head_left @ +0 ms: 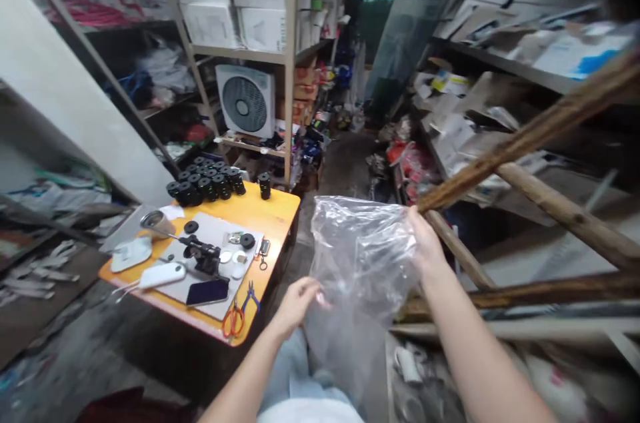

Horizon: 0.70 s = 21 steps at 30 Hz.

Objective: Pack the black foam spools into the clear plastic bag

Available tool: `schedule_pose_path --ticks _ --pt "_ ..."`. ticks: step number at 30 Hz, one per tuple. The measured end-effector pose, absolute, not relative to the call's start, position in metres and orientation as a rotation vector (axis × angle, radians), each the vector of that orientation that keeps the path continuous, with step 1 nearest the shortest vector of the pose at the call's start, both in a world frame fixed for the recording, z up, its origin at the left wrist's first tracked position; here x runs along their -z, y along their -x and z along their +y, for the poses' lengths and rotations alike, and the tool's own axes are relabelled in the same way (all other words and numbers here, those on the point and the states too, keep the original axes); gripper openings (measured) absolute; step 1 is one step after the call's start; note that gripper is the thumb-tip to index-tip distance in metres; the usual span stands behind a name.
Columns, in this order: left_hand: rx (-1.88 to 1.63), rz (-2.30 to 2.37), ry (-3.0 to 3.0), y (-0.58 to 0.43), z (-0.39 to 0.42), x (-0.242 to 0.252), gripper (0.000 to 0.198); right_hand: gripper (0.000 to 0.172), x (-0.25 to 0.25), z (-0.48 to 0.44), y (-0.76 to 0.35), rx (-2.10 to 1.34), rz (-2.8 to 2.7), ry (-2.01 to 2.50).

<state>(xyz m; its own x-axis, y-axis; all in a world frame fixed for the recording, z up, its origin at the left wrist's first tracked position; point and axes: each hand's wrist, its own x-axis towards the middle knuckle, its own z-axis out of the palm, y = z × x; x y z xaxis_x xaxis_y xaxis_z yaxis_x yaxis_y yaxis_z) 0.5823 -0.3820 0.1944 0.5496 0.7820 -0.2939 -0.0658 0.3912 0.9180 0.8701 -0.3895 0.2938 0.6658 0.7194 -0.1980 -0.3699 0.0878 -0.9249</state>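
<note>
A large clear plastic bag [363,263] hangs in front of my body, spread between both hands. My right hand [424,243] grips its upper right edge, fingers closed round the film beside a wooden pole. Lower down, my left hand [301,300] pinches the bag's left side. To the left stands a yellow table [277,210] with several black cylindrical parts [207,180] grouped at its far edge and one [264,186] set apart. A phone [207,292], orange-handled scissors [233,322] and blue-handled pliers [251,298] lie near its front edge.
Wooden poles [530,133] slant across the right side, close to my right arm. Shelves with white boxes [257,26] and a box fan [245,102] stand beyond the table. A narrow aisle [345,166] runs ahead between cluttered shelves.
</note>
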Motion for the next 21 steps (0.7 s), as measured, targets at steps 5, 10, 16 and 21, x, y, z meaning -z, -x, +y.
schedule_pose_path --ticks 5,10,16,21 --pt "-0.859 0.984 -0.828 -0.568 -0.312 -0.161 0.058 0.053 -0.282 -0.26 -0.884 -0.932 -0.41 1.272" --pt "-0.97 1.053 -0.693 -0.551 -0.266 -0.155 0.054 0.067 -0.277 -0.172 -0.846 -1.277 -0.568 1.113" --pt "-1.143 1.218 -0.452 -0.569 -0.251 -0.126 0.059 0.082 -0.204 -0.179 -0.785 -1.995 -0.916 1.142" --pt "-1.228 1.221 -0.31 -0.577 -0.24 -0.119 0.092 0.054 -0.177 -0.149 -0.753 -1.862 -1.199 1.322"
